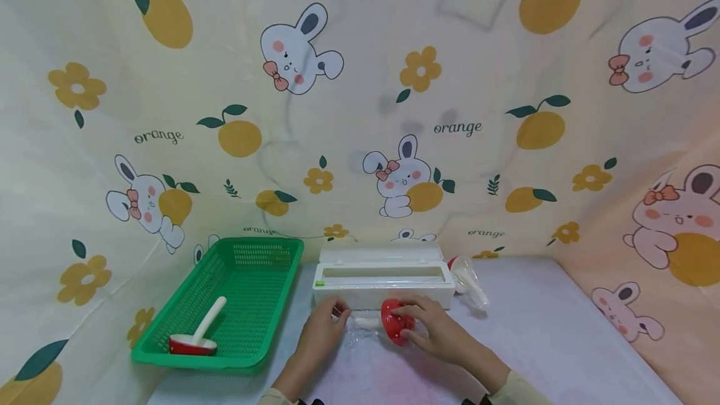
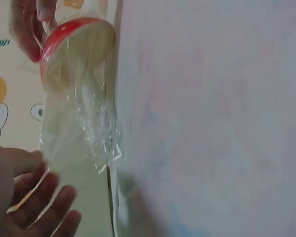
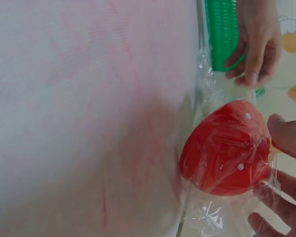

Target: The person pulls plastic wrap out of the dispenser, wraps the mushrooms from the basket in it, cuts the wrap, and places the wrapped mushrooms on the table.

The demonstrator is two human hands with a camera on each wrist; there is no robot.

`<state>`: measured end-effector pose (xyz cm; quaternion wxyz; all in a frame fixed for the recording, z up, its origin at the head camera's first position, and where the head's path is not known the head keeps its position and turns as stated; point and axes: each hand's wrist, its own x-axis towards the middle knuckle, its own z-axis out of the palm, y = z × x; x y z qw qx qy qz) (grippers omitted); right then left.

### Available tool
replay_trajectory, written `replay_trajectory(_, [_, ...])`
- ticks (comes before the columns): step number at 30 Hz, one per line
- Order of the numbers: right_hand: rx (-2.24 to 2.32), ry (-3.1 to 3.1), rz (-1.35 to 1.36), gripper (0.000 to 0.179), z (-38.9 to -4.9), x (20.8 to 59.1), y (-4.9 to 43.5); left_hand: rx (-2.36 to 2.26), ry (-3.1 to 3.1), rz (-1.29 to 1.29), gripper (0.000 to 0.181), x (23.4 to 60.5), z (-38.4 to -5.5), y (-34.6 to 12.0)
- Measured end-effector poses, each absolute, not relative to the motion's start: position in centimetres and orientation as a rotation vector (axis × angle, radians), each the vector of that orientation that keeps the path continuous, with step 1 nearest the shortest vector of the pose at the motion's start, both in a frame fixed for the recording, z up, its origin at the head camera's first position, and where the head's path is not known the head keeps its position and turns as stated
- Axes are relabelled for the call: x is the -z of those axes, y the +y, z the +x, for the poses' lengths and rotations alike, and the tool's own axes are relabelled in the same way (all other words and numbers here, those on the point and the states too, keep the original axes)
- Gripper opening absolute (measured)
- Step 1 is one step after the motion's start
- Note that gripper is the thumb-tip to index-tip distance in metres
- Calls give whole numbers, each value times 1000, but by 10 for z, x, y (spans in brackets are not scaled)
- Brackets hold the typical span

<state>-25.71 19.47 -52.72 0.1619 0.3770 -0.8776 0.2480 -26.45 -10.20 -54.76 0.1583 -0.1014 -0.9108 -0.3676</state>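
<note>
A red mushroom-shaped piece (image 1: 395,322) with white dots and a white stem lies on its side on the table, loosely wrapped in clear plastic film (image 2: 96,126). My right hand (image 1: 435,330) holds its cap through the film, thumb on one side and fingers on the other. At the stem's end my left hand (image 1: 326,324) has thumb and forefinger close together at the film's edge, seeming to pinch it. In the left wrist view its other fingers are loosely spread. The film is crumpled around the stem.
Behind the hands stands a white film dispenser box (image 1: 382,299) with its lid raised. A green basket (image 1: 275,336) at the left holds an unwrapped red and white mushroom-shaped piece (image 1: 199,336). Right of the box lies another wrapped one (image 1: 469,283). A patterned curtain (image 1: 349,111) hangs behind.
</note>
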Motion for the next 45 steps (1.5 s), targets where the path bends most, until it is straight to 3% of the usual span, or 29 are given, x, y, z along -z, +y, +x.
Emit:
replay_trajectory(11, [-830,-2572,985,41,-264,512,192,1119,-2349,28,50,549,-284,-114])
replay_trajectory(17, [-822,-2533,992,37,-271,508,191,1222,-2411,1,78,549,-296,-123])
replay_trajectory(27, [-866,-2540,937,32,-284,503,189,1250,-2490,-172,84,552,-313,-136])
replay_trajectory(45, [-1084,-2645,885,35,-318,482,158,1313,-2554,-142,92,555,-328,-142])
